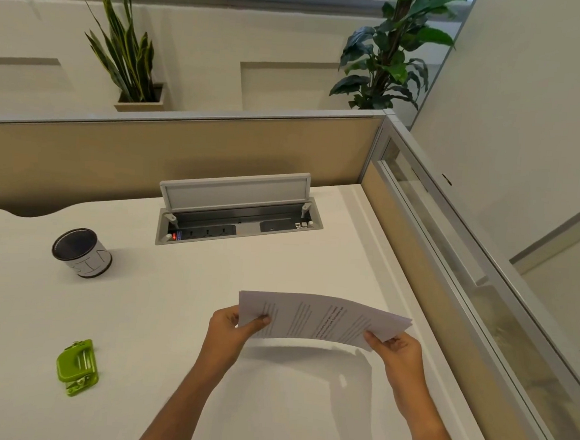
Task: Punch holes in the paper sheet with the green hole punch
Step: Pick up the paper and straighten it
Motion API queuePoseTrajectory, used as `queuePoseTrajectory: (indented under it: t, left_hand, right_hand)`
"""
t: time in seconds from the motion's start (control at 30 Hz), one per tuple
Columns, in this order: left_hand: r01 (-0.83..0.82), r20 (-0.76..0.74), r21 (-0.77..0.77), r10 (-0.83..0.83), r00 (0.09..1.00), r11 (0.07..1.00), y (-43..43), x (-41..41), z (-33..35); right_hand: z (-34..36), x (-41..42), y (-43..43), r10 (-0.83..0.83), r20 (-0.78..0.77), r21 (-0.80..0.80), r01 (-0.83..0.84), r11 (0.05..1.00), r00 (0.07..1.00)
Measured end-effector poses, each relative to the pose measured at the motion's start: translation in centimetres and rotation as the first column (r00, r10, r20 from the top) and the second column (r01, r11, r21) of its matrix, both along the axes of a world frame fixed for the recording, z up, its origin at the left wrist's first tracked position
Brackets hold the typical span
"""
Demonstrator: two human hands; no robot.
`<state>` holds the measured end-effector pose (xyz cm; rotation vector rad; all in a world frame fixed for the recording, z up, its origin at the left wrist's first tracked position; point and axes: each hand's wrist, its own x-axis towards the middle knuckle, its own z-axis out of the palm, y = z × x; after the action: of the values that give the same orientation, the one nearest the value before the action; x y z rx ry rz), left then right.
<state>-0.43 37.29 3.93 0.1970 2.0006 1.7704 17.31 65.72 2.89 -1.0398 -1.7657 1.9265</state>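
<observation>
The paper (323, 316) is pinched at its ends by the fingers (261, 321) of left hand (231, 329) and right hand (394, 347), above the bench (172, 314)

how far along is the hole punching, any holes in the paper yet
Early stage. Done: the paper is lifted off the desk. In hand: the left hand and right hand pinch its two ends. Still to do: the green hole punch lies untouched on the desk, off to the left, and no holes show in the paper, so all the punching remains.
</observation>
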Motion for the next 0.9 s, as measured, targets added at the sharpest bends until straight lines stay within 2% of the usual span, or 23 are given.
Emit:
queuePoseTrajectory:
  t: [0.17,0.23,0.3,0.37,0.43,0.5,0.53,0.6,0.7,0.77,0.83,0.9]
  left_hand:
    - [0.021,0.064,-0.099,-0.015,0.998,0.995,0.1,0.6,-1.2]
    - [0.010,0.044,-0.117,-0.004,0.999,0.993,-0.1,0.4,-1.2]
    - [-0.034,-0.062,-0.125,0.026,0.998,0.992,-0.6,0.0,-1.1]
    - [-0.099,-0.233,-0.195,0.052,0.971,0.976,-1.5,-0.3,-0.4]
    - [-0.150,-0.458,-0.314,-0.012,0.889,0.937,-2.0,-0.8,1.1]
    - [-0.092,-0.658,-0.402,-0.217,0.721,0.911,-1.4,-0.7,3.2]
    - [-0.028,-0.694,-0.438,-0.318,0.646,0.899,-0.5,-0.4,4.5]
    - [0.091,-0.697,-0.455,-0.417,0.584,0.886,1.3,0.6,6.6]
    - [0.147,-0.716,-0.363,-0.376,0.588,0.920,3.2,1.4,8.5]
    - [0.131,-0.737,-0.299,-0.315,0.598,0.945,3.8,1.5,9.3]
    - [0.111,-0.694,-0.177,-0.204,0.691,0.978,3.9,1.9,9.7]
    - [0.090,-0.559,-0.040,-0.097,0.824,0.995,3.7,2.1,9.8]
  right_hand:
    - [-1.4,0.6,-0.9,0.015,0.107,-0.014,-0.013,1.000,0.994]
    - [-1.2,0.7,-1.0,0.007,0.113,0.005,-0.008,1.000,0.994]
    - [-0.1,0.6,-0.7,0.007,0.094,0.050,-0.012,0.999,0.996]
    - [1.9,0.3,-0.4,0.041,0.065,0.131,-0.049,0.990,0.997]
    - [4.3,0.0,-0.2,0.106,0.021,0.242,-0.108,0.964,0.994]
    - [6.9,-0.5,-0.2,0.198,0.001,0.374,-0.184,0.909,0.980]
    - [8.1,-0.8,-0.3,0.234,0.009,0.450,-0.213,0.867,0.972]
    - [10.2,-1.5,-0.5,0.296,0.046,0.626,-0.258,0.736,0.954]
    - [13.0,-2.7,-1.7,0.368,0.102,0.841,-0.277,0.464,0.924]
    - [14.2,-3.1,-2.3,0.365,0.088,0.887,-0.239,0.394,0.927]
    - [14.3,-2.8,-2.2,0.283,0.013,0.889,-0.141,0.437,0.959]
    - [13.8,-2.2,-1.9,0.182,-0.067,0.782,-0.062,0.620,0.981]
